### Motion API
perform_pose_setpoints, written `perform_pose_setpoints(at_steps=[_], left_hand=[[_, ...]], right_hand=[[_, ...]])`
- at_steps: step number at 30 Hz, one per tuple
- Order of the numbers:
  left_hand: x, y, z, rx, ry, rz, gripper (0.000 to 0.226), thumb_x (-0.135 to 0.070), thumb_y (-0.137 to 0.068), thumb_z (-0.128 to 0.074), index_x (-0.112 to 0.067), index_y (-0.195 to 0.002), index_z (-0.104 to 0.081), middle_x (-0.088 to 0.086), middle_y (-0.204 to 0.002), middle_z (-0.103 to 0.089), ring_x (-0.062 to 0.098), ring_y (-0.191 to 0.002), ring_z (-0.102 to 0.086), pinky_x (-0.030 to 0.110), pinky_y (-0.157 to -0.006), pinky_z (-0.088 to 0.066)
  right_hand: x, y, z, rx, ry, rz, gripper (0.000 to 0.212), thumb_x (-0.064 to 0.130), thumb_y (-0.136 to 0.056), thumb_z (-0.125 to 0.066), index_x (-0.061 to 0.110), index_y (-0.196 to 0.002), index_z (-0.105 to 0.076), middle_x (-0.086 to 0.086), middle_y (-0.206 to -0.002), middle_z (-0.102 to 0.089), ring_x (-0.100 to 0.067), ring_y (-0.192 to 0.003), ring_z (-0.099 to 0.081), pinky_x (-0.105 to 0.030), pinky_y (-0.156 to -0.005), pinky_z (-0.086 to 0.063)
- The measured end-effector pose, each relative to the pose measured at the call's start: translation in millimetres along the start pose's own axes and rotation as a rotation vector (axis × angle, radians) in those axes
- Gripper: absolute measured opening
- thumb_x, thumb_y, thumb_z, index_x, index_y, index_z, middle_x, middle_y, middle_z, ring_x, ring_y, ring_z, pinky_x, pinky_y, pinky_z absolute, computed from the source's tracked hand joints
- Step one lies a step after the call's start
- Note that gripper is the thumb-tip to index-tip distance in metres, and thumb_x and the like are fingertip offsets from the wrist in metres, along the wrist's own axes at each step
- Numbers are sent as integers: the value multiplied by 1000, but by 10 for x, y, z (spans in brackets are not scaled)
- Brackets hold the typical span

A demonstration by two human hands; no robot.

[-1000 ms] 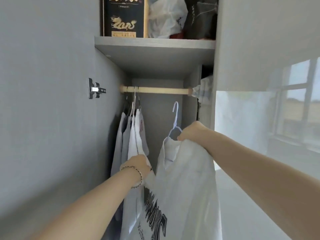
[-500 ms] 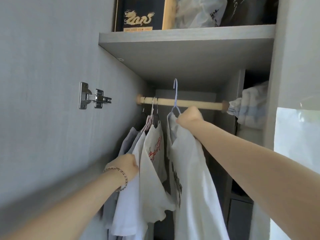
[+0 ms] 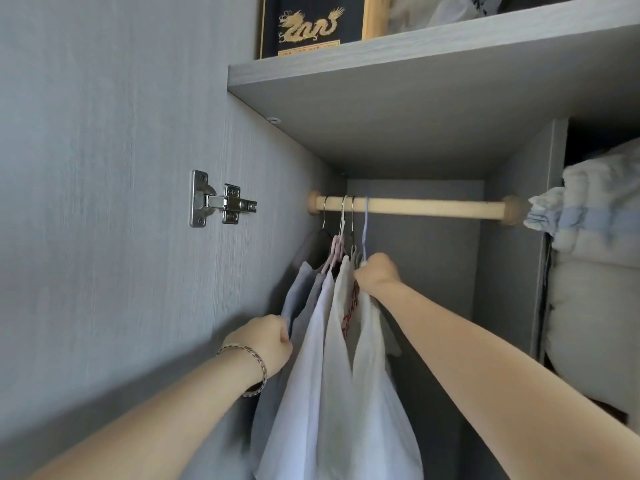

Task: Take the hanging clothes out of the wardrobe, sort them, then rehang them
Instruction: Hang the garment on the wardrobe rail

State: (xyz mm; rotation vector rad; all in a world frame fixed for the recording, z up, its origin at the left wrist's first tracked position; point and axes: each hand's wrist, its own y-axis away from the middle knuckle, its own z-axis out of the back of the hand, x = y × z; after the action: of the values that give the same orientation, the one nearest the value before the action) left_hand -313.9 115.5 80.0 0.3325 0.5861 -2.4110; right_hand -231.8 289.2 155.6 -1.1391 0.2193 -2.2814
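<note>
Inside the grey laminate wardrobe (image 3: 433,271), four hangers hook over the left end of the round pale wooden rail (image 3: 426,206), their garments bunched close together. The right hand (image 3: 376,273) is up at the neck of the outermost white T-shirt (image 3: 375,393), its fingers curled tight round the fabric at the base of the pale blue wire hanger (image 3: 365,226), whose hook sits over the rail. Just left of it hangs a white shirt with red print (image 3: 341,306), then a pale white garment (image 3: 304,393) and grey garments (image 3: 299,292) nearest the side wall. The left hand (image 3: 268,344) (a thin patterned bracelet (image 3: 258,362) on its wrist) is lower, its fingers closed in a fist on the edge of the grey cloth. A silver metal door hinge (image 3: 221,202) sits on the left. Above, a grey shelf (image 3: 415,74) carries a black box with a gold dragon (image 3: 308,26). Folded pale bedding (image 3: 595,237) fills the neighbouring compartment at right.
</note>
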Motion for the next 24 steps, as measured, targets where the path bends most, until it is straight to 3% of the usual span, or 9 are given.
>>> perform_pose_setpoints(at_steps=[2, 4, 7, 11, 13, 16, 18, 21, 24], left_hand=[[30, -1, 2, -1, 6, 1, 21, -17, -89, -41, -19, -89, -62, 0, -91, -67, 20, -88, -65, 30, -79, -53], [43, 18, 11, 10, -5, 0, 21, -18, -89, -41, -19, -90, -62, -1, -93, -67, 19, -89, -64, 29, -79, -53], [40, 64, 63, 12, -31, -25, 18, -19, -90, -41, -23, -82, -57, -1, -91, -67, 18, -87, -64, 27, -75, -52], [17, 153, 145, 3, 26, -40, 18, -17, -88, -41, -22, -78, -56, 0, -81, -66, 22, -81, -67, 30, -71, -54], [-37, 212, 168, 6, 24, -76, 20, -16, -88, -41, -23, -75, -54, 0, -82, -66, 22, -83, -66, 31, -73, -54], [-145, 364, 162, -4, 20, -124, 18, -15, -88, -40, -19, -80, -55, 1, -83, -64, 23, -85, -63, 27, -67, -47], [-209, 499, 120, 5, 6, -162, 16, -16, -89, -40, -15, -91, -56, 3, -89, -63, 25, -86, -60, 27, -67, -45], [-316, 775, 31, 119, -24, -259, 18, -13, -88, -39, -9, -87, -56, 5, -77, -60, 27, -77, -59, 27, -66, -45], [-509, 1181, -88, 375, -17, -373, 21, -10, -86, -41, -9, -69, -53, 9, -73, -67, 28, -68, -62, 26, -65, -47]], right_hand=[[-11, 1, 9, 63, 45, 26, 27, 15, -93, -49, 2, -116, -53, -16, -116, -57, -28, -100, -57, -29, -76, -44], [-36, 24, 59, 179, 93, 28, 48, 22, -94, -50, 3, -137, -39, -14, -131, -50, -28, -115, -54, -29, -80, -45], [-90, 163, 162, 367, 62, 13, 69, 37, -87, -59, 9, -144, -30, -6, -123, -51, -21, -107, -57, -24, -71, -49], [-180, 587, 351, 574, 263, -127, 43, 35, -82, -66, 14, -117, -51, -6, -113, -61, -19, -93, -62, -30, -84, -53], [-257, 851, 376, 640, 384, -193, 29, 26, -85, -62, 12, -109, -54, -8, -107, -65, -19, -87, -64, -27, -78, -53], [-418, 1295, 334, 601, 518, -290, 33, 18, -91, -51, 6, -122, -49, -5, -86, -61, -18, -70, -62, -23, -60, -51], [-494, 1621, 350, 570, 533, -331, 35, 21, -91, -54, 7, -122, -49, -6, -89, -61, -18, -64, -60, -24, -58, -50], [-577, 2143, 450, 505, 413, -403, 25, 25, -90, -56, 9, -109, -52, -5, -85, -62, -17, -58, -58, -25, -57, -49], [-696, 2723, 565, 437, 482, -441, 21, 18, -91, -47, 7, -73, -50, -2, -70, -58, -15, -51, -52, -21, -51, -43]])
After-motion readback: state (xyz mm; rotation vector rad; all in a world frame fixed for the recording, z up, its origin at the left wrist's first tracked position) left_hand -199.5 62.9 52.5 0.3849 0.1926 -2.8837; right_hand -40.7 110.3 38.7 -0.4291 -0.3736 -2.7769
